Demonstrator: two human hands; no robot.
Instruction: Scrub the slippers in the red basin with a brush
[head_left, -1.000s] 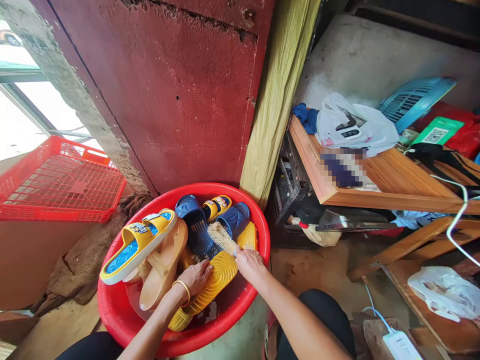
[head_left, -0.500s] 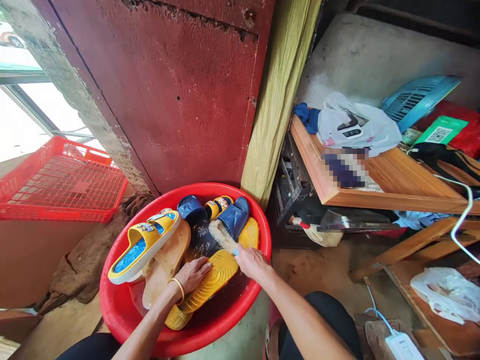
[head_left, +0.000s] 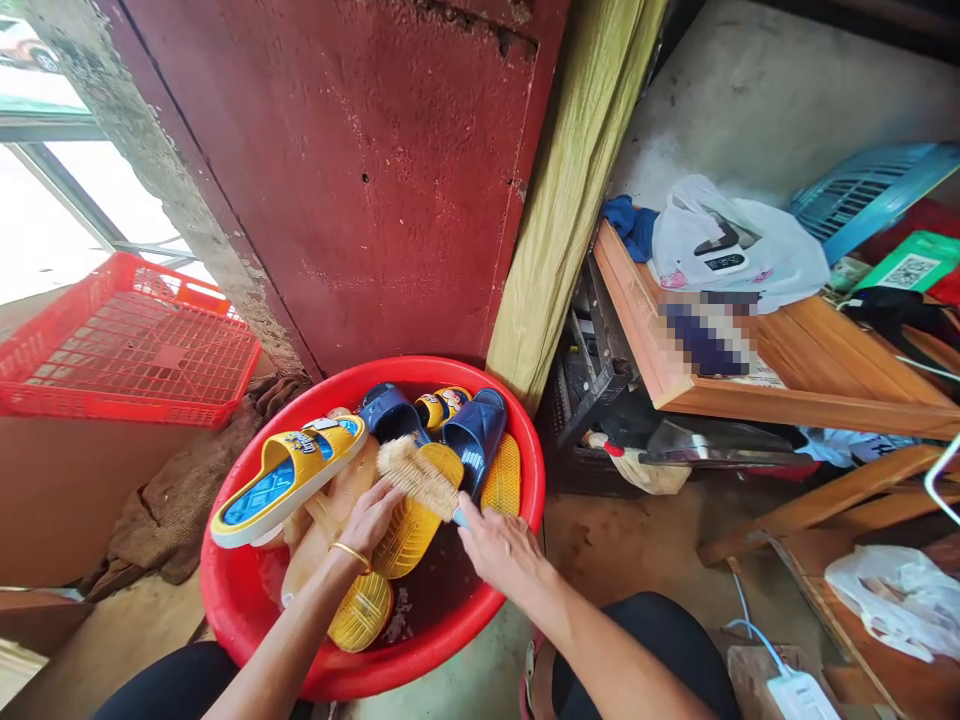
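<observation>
A red basin (head_left: 225, 610) holds water and several slippers. My right hand (head_left: 504, 550) is closed around the blue handle of a scrub brush (head_left: 424, 482), whose pale bristles lie across a yellow slipper (head_left: 411, 535) turned sole up. On that slipper's left edge my left hand (head_left: 373, 518) grips, its fingertips partly hidden by the brush. A yellow slipper with a blue insole (head_left: 296, 470) rests on top at the left, over beige slippers (head_left: 319, 540). Blue slippers (head_left: 476, 435) and a small yellow slipper (head_left: 442, 405) sit at the back.
A red plastic crate (head_left: 127, 350) stands at the left, by a brown cloth (head_left: 165, 510). Behind the basin is a dark red door (head_left: 360, 200). At the right, a wooden table (head_left: 825, 350) carries a white plastic bag (head_left: 739, 250) and a blue fan (head_left: 870, 200). A white power strip (head_left: 802, 695) lies low.
The yellow slipper under my left hand has turned to a steeper angle. The brush has swung left from beside it onto its far end. The view has shifted slightly.
</observation>
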